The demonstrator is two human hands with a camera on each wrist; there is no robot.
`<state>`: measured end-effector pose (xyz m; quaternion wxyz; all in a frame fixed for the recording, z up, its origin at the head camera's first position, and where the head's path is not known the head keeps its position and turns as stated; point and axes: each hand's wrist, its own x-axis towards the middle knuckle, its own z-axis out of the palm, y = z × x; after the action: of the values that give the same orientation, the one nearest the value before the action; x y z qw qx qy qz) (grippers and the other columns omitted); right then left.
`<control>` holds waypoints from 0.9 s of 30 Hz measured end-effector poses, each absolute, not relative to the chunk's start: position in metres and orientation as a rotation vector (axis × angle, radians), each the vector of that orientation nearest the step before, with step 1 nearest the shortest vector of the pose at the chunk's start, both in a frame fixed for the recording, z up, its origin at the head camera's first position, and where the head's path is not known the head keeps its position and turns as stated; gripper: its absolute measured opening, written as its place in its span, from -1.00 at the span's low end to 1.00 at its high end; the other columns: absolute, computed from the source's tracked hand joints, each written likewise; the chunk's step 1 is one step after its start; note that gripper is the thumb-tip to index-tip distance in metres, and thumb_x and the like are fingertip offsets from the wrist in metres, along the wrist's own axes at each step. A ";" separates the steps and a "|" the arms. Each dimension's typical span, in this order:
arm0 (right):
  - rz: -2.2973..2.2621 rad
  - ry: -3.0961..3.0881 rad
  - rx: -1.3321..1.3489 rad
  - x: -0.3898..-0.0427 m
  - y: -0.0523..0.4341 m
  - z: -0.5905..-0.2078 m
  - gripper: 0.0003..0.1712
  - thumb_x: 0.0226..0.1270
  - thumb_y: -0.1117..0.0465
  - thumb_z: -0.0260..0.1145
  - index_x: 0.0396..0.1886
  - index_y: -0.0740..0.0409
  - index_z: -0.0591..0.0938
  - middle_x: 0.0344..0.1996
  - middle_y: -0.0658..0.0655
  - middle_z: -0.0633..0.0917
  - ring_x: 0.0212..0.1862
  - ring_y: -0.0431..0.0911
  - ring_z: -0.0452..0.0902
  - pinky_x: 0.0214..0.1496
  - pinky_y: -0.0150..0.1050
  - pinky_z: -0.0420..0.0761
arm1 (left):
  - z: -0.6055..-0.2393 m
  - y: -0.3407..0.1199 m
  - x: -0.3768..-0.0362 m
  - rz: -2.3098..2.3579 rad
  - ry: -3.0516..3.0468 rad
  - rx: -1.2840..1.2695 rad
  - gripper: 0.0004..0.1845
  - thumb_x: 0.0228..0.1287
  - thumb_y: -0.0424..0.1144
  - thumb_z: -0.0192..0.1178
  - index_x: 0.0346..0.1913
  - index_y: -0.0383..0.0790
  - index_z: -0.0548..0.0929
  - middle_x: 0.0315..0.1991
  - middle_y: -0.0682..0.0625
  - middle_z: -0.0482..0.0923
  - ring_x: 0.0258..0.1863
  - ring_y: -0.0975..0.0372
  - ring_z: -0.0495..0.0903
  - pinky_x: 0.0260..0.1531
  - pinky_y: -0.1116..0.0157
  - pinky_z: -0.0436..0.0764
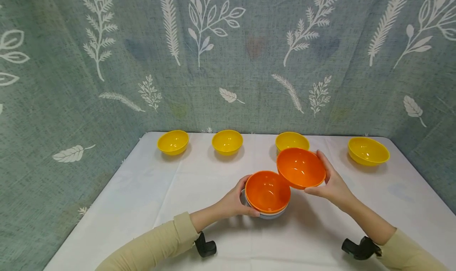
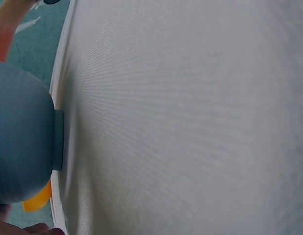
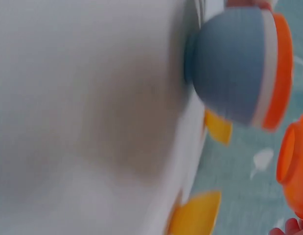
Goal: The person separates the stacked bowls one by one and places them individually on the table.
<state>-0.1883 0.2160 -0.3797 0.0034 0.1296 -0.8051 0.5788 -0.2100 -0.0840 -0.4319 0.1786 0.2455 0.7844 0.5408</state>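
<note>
One orange bowl is lifted off the stack.
The right hand (image 1: 333, 184) holds the lifted orange bowl (image 1: 301, 168) tilted; the left hand (image 1: 233, 203) grips the stack of bowls (image 1: 267, 195). Four yellow bowls (image 1: 173, 142) stand far, apart.

We see four yellow bowls in a row along the back of the white table (image 1: 142, 191): far-left bowl (image 1: 173, 142), second bowl (image 1: 227, 141), third bowl (image 1: 290, 140), far-right bowl (image 1: 368, 151). Behind hangs a leaf-patterned teal curtain (image 1: 228, 57).
</note>
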 end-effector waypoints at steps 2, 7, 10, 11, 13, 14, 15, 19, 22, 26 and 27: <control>1.772 -2.539 0.354 -0.188 0.229 -0.380 0.21 -0.02 0.35 0.41 0.43 0.26 -0.25 0.42 0.30 -0.08 0.31 0.20 -0.03 -0.03 -0.70 0.32 | -0.431 -0.083 -0.209 1.526 2.220 0.686 0.08 -0.17 0.03 0.45 0.39 -0.06 0.01 0.35 0.04 0.15 0.36 0.07 0.08 0.27 -0.14 0.04; 1.571 -2.667 0.192 -0.188 0.269 -0.384 0.22 0.05 0.26 0.40 0.43 0.20 -0.31 0.39 0.38 -0.07 0.26 0.26 0.00 -0.14 -0.72 0.34 | -0.430 -0.082 -0.209 1.510 2.235 0.676 0.08 -0.17 0.02 0.45 0.39 -0.05 0.00 0.35 0.03 0.15 0.35 0.09 0.10 0.27 -0.13 0.06; 1.433 -2.780 0.096 -0.186 0.296 -0.388 0.23 0.10 0.15 0.38 0.42 0.20 -0.36 0.37 0.45 -0.11 0.22 0.34 0.02 0.01 -0.34 0.53 | -0.428 -0.081 -0.209 1.495 2.256 0.672 0.11 -0.17 0.03 0.45 0.40 -0.09 -0.02 0.35 0.01 0.14 0.34 0.11 0.13 0.27 -0.10 0.10; 1.402 -2.806 0.072 -0.184 0.305 -0.390 0.23 0.12 0.13 0.37 0.41 0.22 -0.39 0.36 0.48 -0.12 0.21 0.36 0.01 0.07 -0.15 0.52 | -0.427 -0.081 -0.209 1.489 2.262 0.672 0.12 -0.17 0.03 0.45 0.41 -0.11 -0.04 0.36 0.00 0.13 0.34 0.11 0.13 0.27 -0.10 0.11; 1.347 -2.852 0.032 -0.182 0.323 -0.394 0.23 0.15 0.10 0.34 0.39 0.24 -0.43 0.35 0.52 -0.18 0.20 0.40 -0.02 0.10 0.19 0.36 | -0.427 -0.081 -0.209 1.480 2.269 0.671 0.14 -0.16 0.00 0.45 0.42 -0.14 -0.06 0.36 -0.02 0.12 0.33 0.11 0.14 0.26 -0.09 0.13; 1.337 -2.864 0.020 -0.181 0.331 -0.396 0.23 0.16 0.09 0.32 0.38 0.25 -0.45 0.34 0.53 -0.20 0.19 0.42 -0.04 0.08 0.31 0.25 | -0.427 -0.081 -0.209 1.475 2.273 0.672 0.14 -0.16 -0.01 0.45 0.42 -0.15 -0.07 0.37 -0.02 0.11 0.33 0.11 0.14 0.26 -0.08 0.14; 1.327 -2.874 0.008 -0.180 0.339 -0.398 0.23 0.17 0.08 0.31 0.37 0.25 -0.47 0.33 0.54 -0.22 0.19 0.43 -0.05 0.06 0.35 0.22 | -0.426 -0.081 -0.209 1.470 2.275 0.672 0.14 -0.15 -0.02 0.45 0.42 -0.16 -0.08 0.37 -0.03 0.11 0.33 0.10 0.14 0.26 -0.08 0.15; 1.310 -2.912 -0.029 -0.177 0.365 -0.406 0.22 0.21 0.05 0.27 0.35 0.27 -0.51 0.32 0.57 -0.27 0.18 0.45 -0.11 0.04 0.42 0.17 | -0.426 -0.080 -0.209 1.463 2.276 0.663 0.15 -0.15 -0.05 0.46 0.42 -0.15 -0.10 0.37 -0.03 0.10 0.32 0.09 0.15 0.25 -0.08 0.17; 1.302 -2.947 -0.049 -0.177 0.381 -0.411 0.21 0.23 0.03 0.24 0.33 0.29 -0.53 0.31 0.57 -0.32 0.19 0.47 -0.14 0.04 0.45 0.12 | -0.426 -0.080 -0.209 1.464 2.272 0.660 0.16 -0.15 -0.05 0.46 0.43 -0.15 -0.11 0.38 -0.03 0.09 0.32 0.09 0.15 0.25 -0.09 0.16; 1.259 -2.998 -0.125 -0.179 0.394 -0.416 0.25 0.20 -0.04 0.25 0.31 0.32 -0.55 0.28 0.59 -0.35 0.18 0.49 -0.16 0.06 0.45 0.08 | -0.426 -0.080 -0.209 1.463 2.271 0.661 0.16 -0.14 -0.05 0.45 0.43 -0.15 -0.12 0.38 -0.03 0.08 0.33 0.08 0.15 0.25 -0.09 0.16; 1.244 -3.010 -0.142 -0.180 0.396 -0.418 0.27 0.19 -0.05 0.25 0.30 0.33 -0.55 0.28 0.60 -0.35 0.17 0.49 -0.16 0.06 0.45 0.08 | -0.426 -0.080 -0.209 1.463 2.272 0.661 0.16 -0.14 -0.05 0.45 0.43 -0.15 -0.12 0.38 -0.03 0.09 0.32 0.08 0.15 0.25 -0.09 0.16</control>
<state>-0.1803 0.3958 -0.4176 -0.0591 -0.0433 -0.9217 0.3809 -0.2085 -0.0798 -0.4256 0.1789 0.2339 0.8035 0.5174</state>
